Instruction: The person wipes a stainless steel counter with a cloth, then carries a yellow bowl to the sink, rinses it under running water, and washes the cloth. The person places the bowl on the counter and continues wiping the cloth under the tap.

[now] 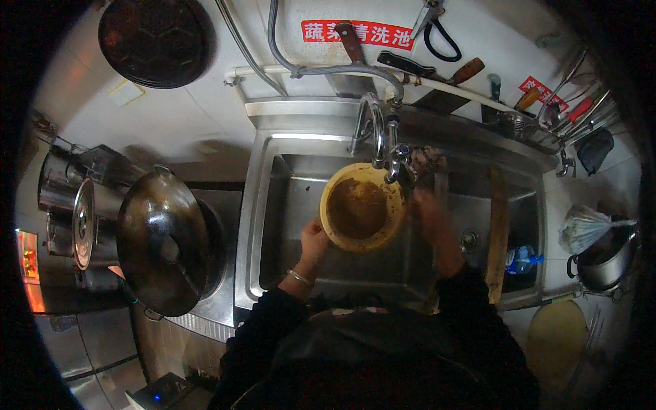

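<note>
My left hand (314, 237) grips the left rim of a yellow plastic basin (395, 218), which is held tilted over the left bowl of a stainless steel sink (292, 215). The basin's inside is smeared with brown, and dark specks dot its right side. My right hand (428, 205) is blurred beside the basin's right rim, so its fingers cannot be made out. Curved chrome faucets (377, 128) stand over the basin's far edge. A crumpled, brownish cloth or scrubber (428, 158) lies behind my right hand, by the faucet.
A wooden board (497, 236) spans the right sink bowl, with a blue-labelled plastic bottle (523, 259) beside it. A large wok (161, 243) holding a ladle stands left of the sink. Cleavers and knives (407, 62) hang behind the faucets. A pot (605, 266) sits at the right.
</note>
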The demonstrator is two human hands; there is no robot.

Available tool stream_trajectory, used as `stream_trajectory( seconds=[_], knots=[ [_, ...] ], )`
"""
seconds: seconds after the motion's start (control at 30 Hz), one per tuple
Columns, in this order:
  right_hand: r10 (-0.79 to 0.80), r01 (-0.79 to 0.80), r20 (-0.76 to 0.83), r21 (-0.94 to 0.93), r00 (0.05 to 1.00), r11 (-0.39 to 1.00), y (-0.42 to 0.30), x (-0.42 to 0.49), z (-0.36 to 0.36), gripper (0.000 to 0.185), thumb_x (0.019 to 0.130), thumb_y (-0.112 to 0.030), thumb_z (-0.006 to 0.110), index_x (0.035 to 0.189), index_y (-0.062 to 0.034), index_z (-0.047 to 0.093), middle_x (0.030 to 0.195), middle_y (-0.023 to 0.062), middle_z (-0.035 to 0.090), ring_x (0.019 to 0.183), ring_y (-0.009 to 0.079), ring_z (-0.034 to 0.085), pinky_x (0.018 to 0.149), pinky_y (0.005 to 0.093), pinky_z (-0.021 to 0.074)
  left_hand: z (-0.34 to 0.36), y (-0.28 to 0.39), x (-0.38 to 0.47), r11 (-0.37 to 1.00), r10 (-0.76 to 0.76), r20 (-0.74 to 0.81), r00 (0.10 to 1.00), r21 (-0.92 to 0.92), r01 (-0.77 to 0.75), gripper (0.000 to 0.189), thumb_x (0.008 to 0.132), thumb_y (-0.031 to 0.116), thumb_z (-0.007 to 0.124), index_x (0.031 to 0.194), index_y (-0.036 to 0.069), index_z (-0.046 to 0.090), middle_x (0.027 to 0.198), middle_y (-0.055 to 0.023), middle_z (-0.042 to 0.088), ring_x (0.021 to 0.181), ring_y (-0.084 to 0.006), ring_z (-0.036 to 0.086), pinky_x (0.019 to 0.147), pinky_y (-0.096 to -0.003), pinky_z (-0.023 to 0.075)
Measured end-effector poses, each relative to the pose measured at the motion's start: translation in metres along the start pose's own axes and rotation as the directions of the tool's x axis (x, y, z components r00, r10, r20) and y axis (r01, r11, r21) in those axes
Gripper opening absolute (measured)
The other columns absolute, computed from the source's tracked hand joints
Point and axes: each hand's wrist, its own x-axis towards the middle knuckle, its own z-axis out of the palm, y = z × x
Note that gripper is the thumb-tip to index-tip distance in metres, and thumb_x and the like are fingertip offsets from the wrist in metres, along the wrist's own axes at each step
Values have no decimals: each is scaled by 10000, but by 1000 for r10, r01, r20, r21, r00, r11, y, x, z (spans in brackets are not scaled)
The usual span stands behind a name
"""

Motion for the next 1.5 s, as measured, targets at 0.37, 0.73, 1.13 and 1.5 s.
stream_trajectory(
  seconds=[0.37, 0.73, 1.13, 1.5],
  knots=[
    [223, -115, -106, 607, 969, 786, -35, -81, 16, 349, 836, -111, 541, 1159, 1, 472, 989, 111, 560, 850, 198, 561, 707, 305, 469, -7, -18, 5, 995, -95, 113, 989, 17, 94, 124, 714, 47, 628, 788, 38, 529, 748, -44, 576, 627, -121, 545, 532, -259, 442],
    [161, -43, -252, 416, 954, 908, 3, -48, -23, 358, 798, -132, 528, 1140, -41, 478, 1008, 65, 551, 897, 170, 542, 769, 303, 455, 19, 0, 4, 998, -31, 172, 985, 53, 22, 154, 707, 11, 553, 862, 19, 552, 746, -35, 564, 642, -131, 536, 557, -264, 445],
    [-69, 90, -76, 315, 995, 945, -11, -23, -43, 309, 809, -86, 500, 1114, -40, 516, 989, 40, 575, 842, 146, 564, 710, 278, 463, 9, -8, 17, 1000, -7, 110, 994, -4, 7, 84, 723, 4, 540, 797, 38, 521, 678, -11, 524, 568, -101, 489, 481, -239, 399],
    [31, -226, 268, 736, 963, 638, -25, 12, 19, 260, 816, -69, 541, 1074, -40, 545, 967, 46, 585, 839, 151, 559, 745, 310, 476, 3, 24, -3, 993, 45, 93, 995, -115, -35, 209, 787, 43, 627, 986, -1, 581, 857, -62, 634, 651, -132, 596, 589, -237, 491]
  ],
)
